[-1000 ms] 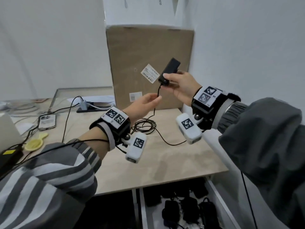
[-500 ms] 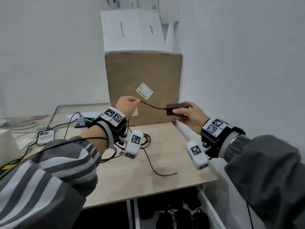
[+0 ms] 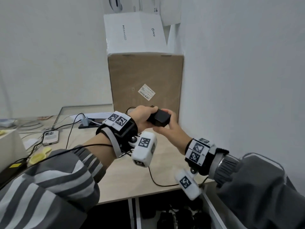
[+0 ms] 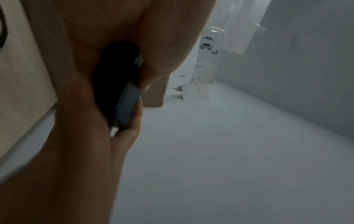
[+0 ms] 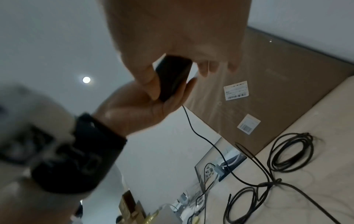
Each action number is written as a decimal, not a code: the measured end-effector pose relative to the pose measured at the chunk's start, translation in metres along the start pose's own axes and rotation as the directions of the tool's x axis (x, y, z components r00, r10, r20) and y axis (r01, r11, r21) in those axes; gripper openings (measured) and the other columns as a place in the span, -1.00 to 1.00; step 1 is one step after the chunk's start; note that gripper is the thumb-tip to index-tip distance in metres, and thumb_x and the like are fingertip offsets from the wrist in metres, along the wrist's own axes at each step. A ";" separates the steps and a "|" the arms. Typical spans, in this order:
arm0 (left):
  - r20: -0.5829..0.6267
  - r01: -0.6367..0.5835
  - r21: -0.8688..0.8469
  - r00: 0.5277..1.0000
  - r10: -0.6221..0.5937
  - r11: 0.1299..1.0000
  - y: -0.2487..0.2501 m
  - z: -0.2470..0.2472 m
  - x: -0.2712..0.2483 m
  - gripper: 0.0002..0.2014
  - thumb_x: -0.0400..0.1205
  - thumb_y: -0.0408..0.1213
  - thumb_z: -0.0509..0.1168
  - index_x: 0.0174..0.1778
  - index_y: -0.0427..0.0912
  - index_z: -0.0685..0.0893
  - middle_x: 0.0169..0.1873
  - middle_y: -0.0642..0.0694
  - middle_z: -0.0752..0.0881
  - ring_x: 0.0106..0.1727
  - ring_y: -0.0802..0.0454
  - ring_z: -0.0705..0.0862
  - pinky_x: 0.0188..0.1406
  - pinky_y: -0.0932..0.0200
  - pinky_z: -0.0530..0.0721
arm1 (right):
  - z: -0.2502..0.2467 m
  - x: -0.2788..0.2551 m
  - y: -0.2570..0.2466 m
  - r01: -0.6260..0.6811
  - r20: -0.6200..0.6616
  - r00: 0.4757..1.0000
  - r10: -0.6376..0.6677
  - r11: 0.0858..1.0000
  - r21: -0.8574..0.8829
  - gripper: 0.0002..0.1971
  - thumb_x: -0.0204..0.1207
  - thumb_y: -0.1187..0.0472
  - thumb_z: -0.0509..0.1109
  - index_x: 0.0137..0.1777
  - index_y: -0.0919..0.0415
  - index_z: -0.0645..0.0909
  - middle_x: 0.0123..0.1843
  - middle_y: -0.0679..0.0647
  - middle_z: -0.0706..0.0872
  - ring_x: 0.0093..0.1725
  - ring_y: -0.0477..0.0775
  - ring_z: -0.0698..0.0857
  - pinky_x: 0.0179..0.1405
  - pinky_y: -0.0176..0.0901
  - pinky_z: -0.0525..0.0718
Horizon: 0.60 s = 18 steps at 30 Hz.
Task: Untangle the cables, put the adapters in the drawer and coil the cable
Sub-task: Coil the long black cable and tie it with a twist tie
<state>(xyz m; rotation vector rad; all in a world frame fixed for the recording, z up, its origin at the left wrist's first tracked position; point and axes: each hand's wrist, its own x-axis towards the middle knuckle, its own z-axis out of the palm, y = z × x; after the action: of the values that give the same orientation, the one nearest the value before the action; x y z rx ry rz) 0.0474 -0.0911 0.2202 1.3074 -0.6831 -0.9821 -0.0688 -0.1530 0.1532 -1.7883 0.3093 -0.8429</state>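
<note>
Both hands grip adapter (image 3: 158, 119) above desk (image 3: 132, 182): left hand (image 3: 143, 116) on cord end, right hand (image 3: 171, 128) bracing body, likely to pull cable (image 5: 208, 142) free; tangle (image 5: 268, 184) on desk

A cardboard box (image 3: 145, 83) stands at twelve o'clock on the desk (image 3: 125, 184), a PICO box (image 3: 134, 33) on top; a phone (image 3: 50, 137) lies at nine o'clock, coiled cables (image 5: 293, 150) before the cardboard box.

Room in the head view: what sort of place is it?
Probably an office or small tech workroom: a desk strewn with cables, a phone charging, and a cardboard box against the wall.
</note>
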 end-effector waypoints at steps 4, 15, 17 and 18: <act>0.090 -0.108 0.398 0.993 0.079 0.911 0.005 -0.034 -0.012 -0.71 0.62 -0.35 0.34 0.26 -0.08 0.63 0.14 -0.18 0.72 0.09 -0.05 0.71 -0.02 0.05 0.73 | -0.035 -0.002 -0.007 0.008 0.147 0.989 0.023 0.979 -0.206 -0.46 0.44 0.11 0.38 0.45 -0.21 0.45 0.51 -0.17 0.48 0.51 -0.21 0.39 0.55 -0.05 0.34; 0.317 -0.209 0.665 0.948 -0.018 0.717 0.038 -0.066 -0.052 -0.62 0.40 -0.33 0.51 0.12 -0.15 0.63 0.03 -0.21 0.71 -0.03 -0.04 0.73 0.01 -0.04 0.71 | 0.003 0.019 -0.036 0.136 0.197 0.975 -0.103 0.978 -0.158 -0.77 0.59 0.47 0.29 -0.11 0.12 0.63 -0.34 0.02 0.62 -0.38 -0.11 0.59 -0.28 -0.34 0.59; 0.108 -0.186 0.693 0.982 0.155 0.697 0.039 -0.076 -0.052 -0.59 0.38 -0.27 0.59 0.08 -0.19 0.61 -0.05 -0.23 0.73 -0.20 -0.05 0.76 -0.25 0.01 0.78 | -0.001 0.020 -0.028 0.069 0.037 0.997 -0.064 0.987 -0.147 -0.89 0.62 0.31 0.33 -0.06 0.25 0.70 -0.42 0.00 0.56 -0.45 -0.14 0.48 -0.35 -0.30 0.47; 0.014 -0.178 0.681 0.973 0.230 0.711 0.038 -0.080 -0.051 -0.59 0.40 -0.24 0.59 0.06 -0.20 0.59 -0.11 -0.21 0.74 -0.29 -0.02 0.77 -0.43 0.11 0.74 | -0.002 0.020 -0.026 0.056 -0.003 0.998 -0.057 0.989 -0.140 -0.86 0.62 0.26 0.33 -0.04 0.26 0.72 -0.44 -0.01 0.55 -0.46 -0.16 0.47 -0.35 -0.29 0.44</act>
<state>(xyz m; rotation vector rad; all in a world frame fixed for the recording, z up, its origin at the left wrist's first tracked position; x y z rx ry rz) 0.1018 -0.0092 0.2500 1.8445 -1.1763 -0.4924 -0.0605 -0.1561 0.1846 -1.9322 0.3310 -0.8859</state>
